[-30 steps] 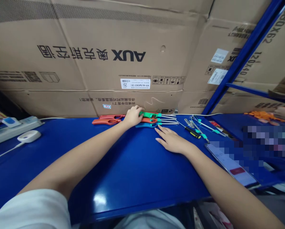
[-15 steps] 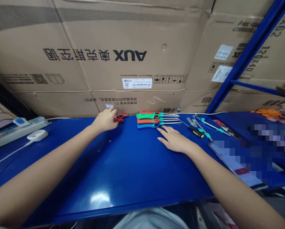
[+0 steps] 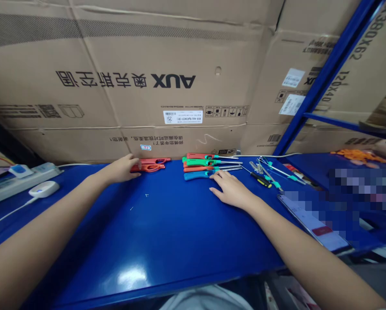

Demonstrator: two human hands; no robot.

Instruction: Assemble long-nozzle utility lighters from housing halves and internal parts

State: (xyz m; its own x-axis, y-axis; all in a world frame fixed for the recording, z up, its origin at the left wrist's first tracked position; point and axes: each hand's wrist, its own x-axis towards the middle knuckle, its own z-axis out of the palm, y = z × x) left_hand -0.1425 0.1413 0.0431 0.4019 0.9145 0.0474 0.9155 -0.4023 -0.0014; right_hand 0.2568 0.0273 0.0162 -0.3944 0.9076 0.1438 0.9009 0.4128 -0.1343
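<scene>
My left hand (image 3: 122, 168) reaches to the back of the blue table (image 3: 167, 232) and closes on the left end of two orange-red lighter handle shells (image 3: 151, 164) lying by the cardboard wall. My right hand (image 3: 231, 189) lies flat and open on the table, fingertips just in front of a row of long-nosed lighters (image 3: 209, 165) in red, green, orange and blue, their metal tubes pointing right.
Large cardboard boxes (image 3: 167, 77) wall off the back. A power strip (image 3: 18, 176) and a white device (image 3: 45, 188) with a cable sit far left. Screwdrivers and small tools (image 3: 266, 174) lie right of the lighters, then a phone (image 3: 312, 221). A blue shelf post (image 3: 322, 82) rises at right.
My left hand left the lighter row, moved left to the orange-red shells and took hold of their left end. My right hand stayed flat where it was.
</scene>
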